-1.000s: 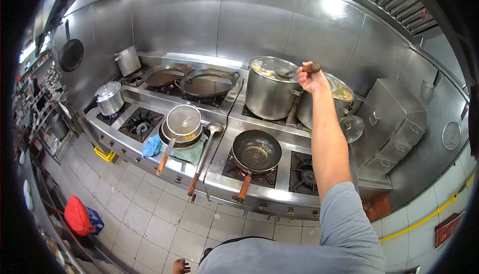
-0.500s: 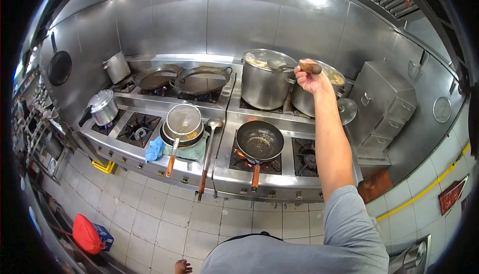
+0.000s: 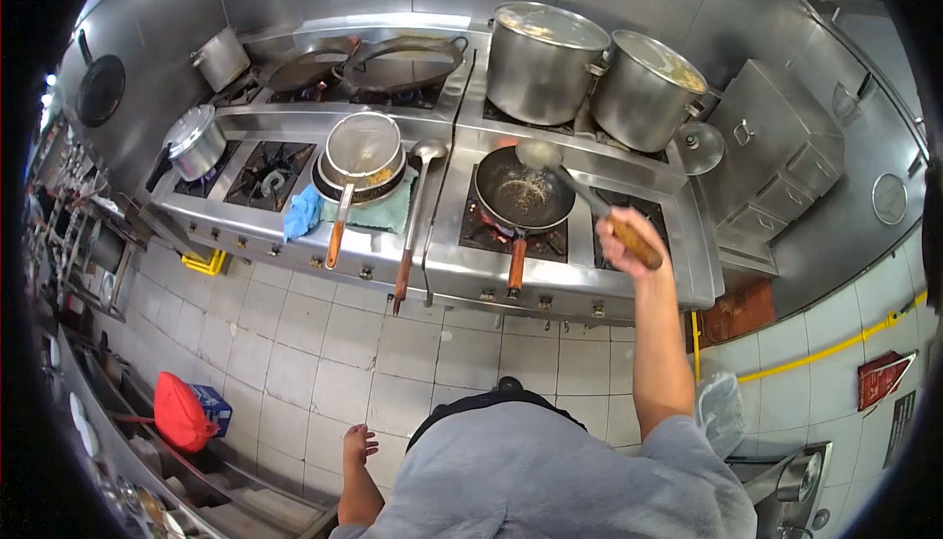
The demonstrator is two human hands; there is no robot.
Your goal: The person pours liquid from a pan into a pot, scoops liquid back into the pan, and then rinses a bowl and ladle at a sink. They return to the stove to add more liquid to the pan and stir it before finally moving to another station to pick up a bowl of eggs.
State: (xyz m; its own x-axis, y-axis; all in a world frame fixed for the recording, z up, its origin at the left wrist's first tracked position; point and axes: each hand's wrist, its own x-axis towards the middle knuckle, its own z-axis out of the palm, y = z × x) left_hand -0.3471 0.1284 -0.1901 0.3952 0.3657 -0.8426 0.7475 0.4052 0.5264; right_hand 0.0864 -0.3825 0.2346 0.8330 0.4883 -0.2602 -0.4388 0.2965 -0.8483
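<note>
head view, metal ladle (image 3: pixel 587 193), wooden handle (image 3: pixel 638 243)

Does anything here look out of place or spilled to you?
No spill stands out on the stove. What looks odd is the crumpled blue wad at its front edge, cloth or plastic, beside a green cloth under the stacked strainer: possibly burnable material, not far from the lit burner under the wok.

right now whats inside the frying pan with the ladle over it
The frying pan holds small specks on its bottom, too fine to identify. The ladle in the right hand covers part of the far side, hiding whatever lies beneath.
</note>
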